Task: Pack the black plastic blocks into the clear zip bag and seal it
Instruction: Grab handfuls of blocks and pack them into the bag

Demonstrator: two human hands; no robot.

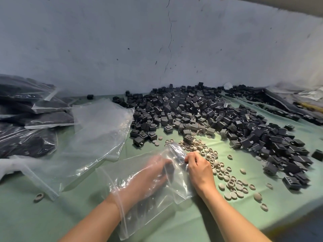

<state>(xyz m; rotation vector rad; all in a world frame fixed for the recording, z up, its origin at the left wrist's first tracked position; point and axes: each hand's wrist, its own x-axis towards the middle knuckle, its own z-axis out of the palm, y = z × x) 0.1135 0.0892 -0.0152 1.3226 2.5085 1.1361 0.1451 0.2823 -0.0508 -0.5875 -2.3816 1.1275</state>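
We logged a dim frame overall. One bright pool of light fell on the tan caps just beyond the clear zip bag, and glare streaked the bag's film. The left hand inside the bag was motion-blurred. Far behind the bag the wall bowed from wide-angle distortion, and near-right of it the frame went dark.

Right hand pinches the zip bag; left hand inside, apparently gripping blocks.

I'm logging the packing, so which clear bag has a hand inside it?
The small bag nearest the person: the left hand is inside it and the right hand pinches its edge. The larger bag beside it lies empty.
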